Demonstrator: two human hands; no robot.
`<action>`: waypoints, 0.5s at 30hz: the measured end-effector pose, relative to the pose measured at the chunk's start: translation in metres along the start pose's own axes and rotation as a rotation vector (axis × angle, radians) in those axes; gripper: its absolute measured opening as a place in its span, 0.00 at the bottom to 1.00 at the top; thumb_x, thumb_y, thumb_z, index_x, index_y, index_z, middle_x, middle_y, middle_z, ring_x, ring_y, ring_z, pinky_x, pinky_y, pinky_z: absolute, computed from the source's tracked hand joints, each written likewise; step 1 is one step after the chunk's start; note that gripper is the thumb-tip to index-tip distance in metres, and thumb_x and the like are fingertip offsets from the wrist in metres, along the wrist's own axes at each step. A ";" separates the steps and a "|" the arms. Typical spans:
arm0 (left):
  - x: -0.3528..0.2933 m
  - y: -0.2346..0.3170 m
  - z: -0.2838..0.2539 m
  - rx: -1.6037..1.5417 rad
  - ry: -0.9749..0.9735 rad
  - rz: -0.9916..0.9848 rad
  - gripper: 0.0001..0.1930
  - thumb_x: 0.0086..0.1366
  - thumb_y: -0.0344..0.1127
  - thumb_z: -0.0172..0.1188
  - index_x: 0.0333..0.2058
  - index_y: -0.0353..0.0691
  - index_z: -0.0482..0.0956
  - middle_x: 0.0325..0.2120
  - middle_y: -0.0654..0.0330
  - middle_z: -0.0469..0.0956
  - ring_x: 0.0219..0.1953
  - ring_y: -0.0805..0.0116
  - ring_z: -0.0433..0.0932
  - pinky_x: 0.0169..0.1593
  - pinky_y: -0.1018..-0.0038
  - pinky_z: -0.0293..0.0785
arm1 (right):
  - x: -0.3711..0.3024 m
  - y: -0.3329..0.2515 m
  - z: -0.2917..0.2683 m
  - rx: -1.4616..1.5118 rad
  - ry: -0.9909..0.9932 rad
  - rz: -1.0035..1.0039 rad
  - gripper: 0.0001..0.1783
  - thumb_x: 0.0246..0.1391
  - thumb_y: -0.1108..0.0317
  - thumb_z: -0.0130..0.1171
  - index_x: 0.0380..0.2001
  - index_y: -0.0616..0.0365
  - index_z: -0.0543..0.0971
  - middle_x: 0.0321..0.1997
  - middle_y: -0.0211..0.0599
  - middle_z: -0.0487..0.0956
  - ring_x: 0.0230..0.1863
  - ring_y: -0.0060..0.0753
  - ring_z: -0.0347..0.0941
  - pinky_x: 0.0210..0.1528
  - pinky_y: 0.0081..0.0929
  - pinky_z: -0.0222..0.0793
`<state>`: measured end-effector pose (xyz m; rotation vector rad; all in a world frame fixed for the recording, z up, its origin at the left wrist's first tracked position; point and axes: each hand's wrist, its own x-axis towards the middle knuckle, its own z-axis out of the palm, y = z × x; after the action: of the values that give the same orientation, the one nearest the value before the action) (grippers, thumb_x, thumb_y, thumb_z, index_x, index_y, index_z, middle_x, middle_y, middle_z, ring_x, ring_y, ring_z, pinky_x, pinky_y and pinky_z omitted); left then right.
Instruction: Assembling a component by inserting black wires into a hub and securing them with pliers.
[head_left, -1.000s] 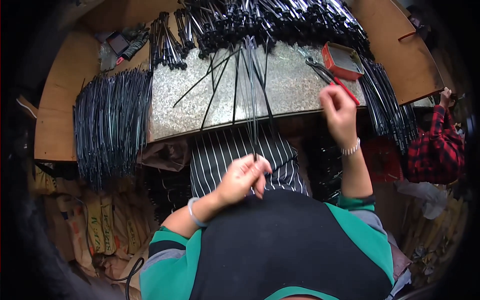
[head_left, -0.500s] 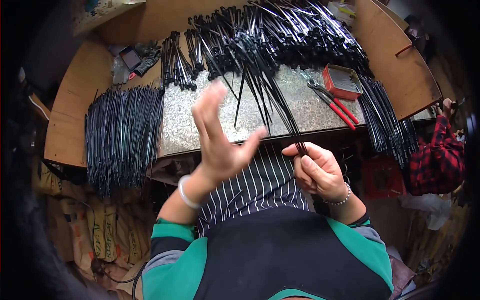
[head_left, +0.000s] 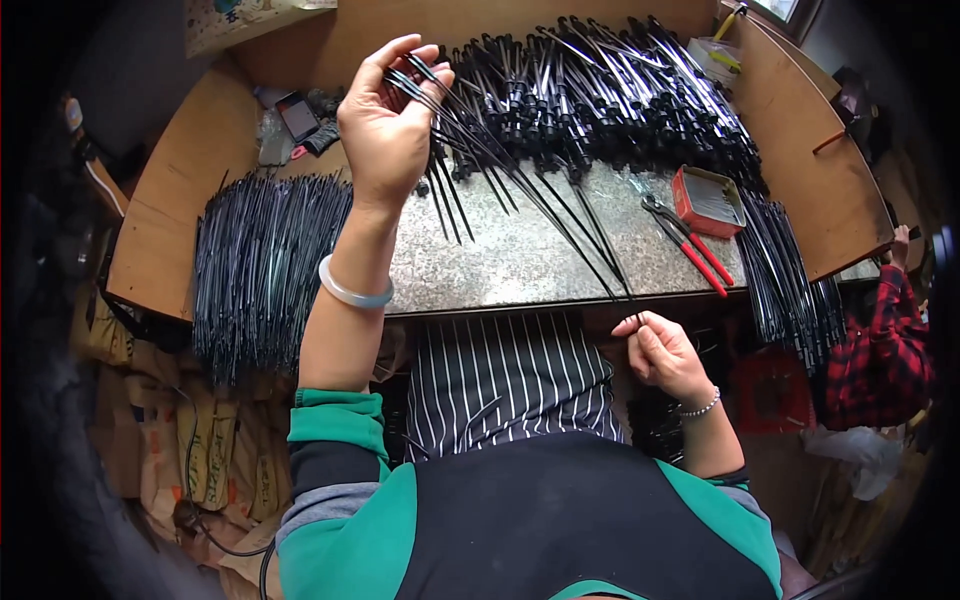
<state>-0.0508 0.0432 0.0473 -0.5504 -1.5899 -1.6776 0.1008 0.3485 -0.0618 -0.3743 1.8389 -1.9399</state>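
Observation:
My left hand [head_left: 388, 140] is raised over the far left part of the worktop, its fingers closed on the far ends of several thin black rods [head_left: 572, 232], which look like umbrella ribs. The rods slant down to the right, past the table's front edge. There my right hand [head_left: 668, 355] pinches near ends between thumb and fingers, in front of the edge. Beyond the rods lies a big heap of silver-shafted pieces with black hubs [head_left: 600, 90], like umbrella frames. A few more dark rods hang below my left hand; whether it holds them I cannot tell.
Dense black rods [head_left: 270, 275] overhang the table's [head_left: 460, 270] left front; another bundle [head_left: 795, 270] overhangs the right. Red-handled pincers [head_left: 690, 245] lie by a red box [head_left: 708, 200] of thin pieces. Wooden side panels [head_left: 812, 150] flank the worktop. A person in a plaid sleeve [head_left: 880, 340] is at right.
My left hand has gone from open and blurred over the table's near part to far and up, now closed on the rods' far ends. My right hand keeps its pinch, slightly lower and to the right.

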 end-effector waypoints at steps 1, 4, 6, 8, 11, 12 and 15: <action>0.002 0.000 -0.006 0.013 0.005 0.004 0.16 0.53 0.23 0.62 0.42 0.34 0.73 0.34 0.59 0.78 0.37 0.76 0.76 0.43 0.81 0.74 | 0.002 0.004 -0.007 -0.129 0.074 0.079 0.16 0.62 0.62 0.42 0.42 0.65 0.69 0.15 0.28 0.67 0.14 0.14 0.57 0.17 0.12 0.53; 0.002 0.006 -0.010 0.111 -0.010 0.001 0.16 0.54 0.22 0.61 0.43 0.33 0.73 0.35 0.58 0.78 0.37 0.75 0.76 0.44 0.80 0.75 | 0.001 0.025 -0.023 -1.099 0.324 -0.169 0.14 0.56 0.67 0.50 0.43 0.64 0.69 0.25 0.43 0.75 0.25 0.43 0.72 0.28 0.29 0.68; -0.004 0.010 -0.007 0.057 -0.046 -0.021 0.17 0.54 0.20 0.59 0.44 0.33 0.70 0.36 0.57 0.77 0.38 0.74 0.76 0.44 0.80 0.75 | -0.005 0.020 -0.022 -1.217 0.381 -0.110 0.14 0.54 0.69 0.52 0.42 0.64 0.70 0.30 0.47 0.75 0.31 0.49 0.72 0.33 0.33 0.69; -0.012 0.012 0.000 0.016 -0.045 -0.063 0.18 0.54 0.20 0.58 0.44 0.33 0.67 0.36 0.55 0.76 0.38 0.73 0.76 0.44 0.79 0.76 | -0.011 0.012 -0.025 -1.405 0.491 -0.072 0.12 0.52 0.70 0.53 0.39 0.64 0.72 0.38 0.50 0.73 0.36 0.52 0.72 0.40 0.37 0.69; -0.020 0.016 0.004 0.009 -0.107 -0.091 0.17 0.54 0.19 0.58 0.42 0.33 0.65 0.36 0.54 0.76 0.38 0.71 0.77 0.44 0.78 0.76 | -0.012 -0.013 -0.025 -1.337 0.502 -0.022 0.09 0.53 0.72 0.51 0.36 0.65 0.73 0.35 0.47 0.75 0.34 0.48 0.73 0.37 0.31 0.71; -0.022 0.017 0.008 0.020 -0.121 -0.090 0.16 0.54 0.19 0.58 0.41 0.33 0.65 0.36 0.53 0.76 0.38 0.71 0.77 0.44 0.78 0.76 | -0.008 -0.022 -0.022 -1.316 0.492 0.010 0.08 0.55 0.71 0.49 0.36 0.65 0.73 0.33 0.44 0.76 0.33 0.43 0.74 0.35 0.28 0.71; -0.027 0.017 0.021 -0.028 -0.149 -0.108 0.16 0.54 0.18 0.57 0.41 0.33 0.64 0.37 0.51 0.75 0.39 0.69 0.77 0.45 0.76 0.76 | 0.007 -0.039 0.000 -0.476 0.408 0.194 0.11 0.60 0.68 0.44 0.36 0.65 0.72 0.30 0.41 0.77 0.28 0.31 0.75 0.31 0.24 0.71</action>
<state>-0.0246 0.0701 0.0410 -0.6268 -1.7320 -1.7756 0.0899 0.3461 -0.0235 0.0717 2.4982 -1.5127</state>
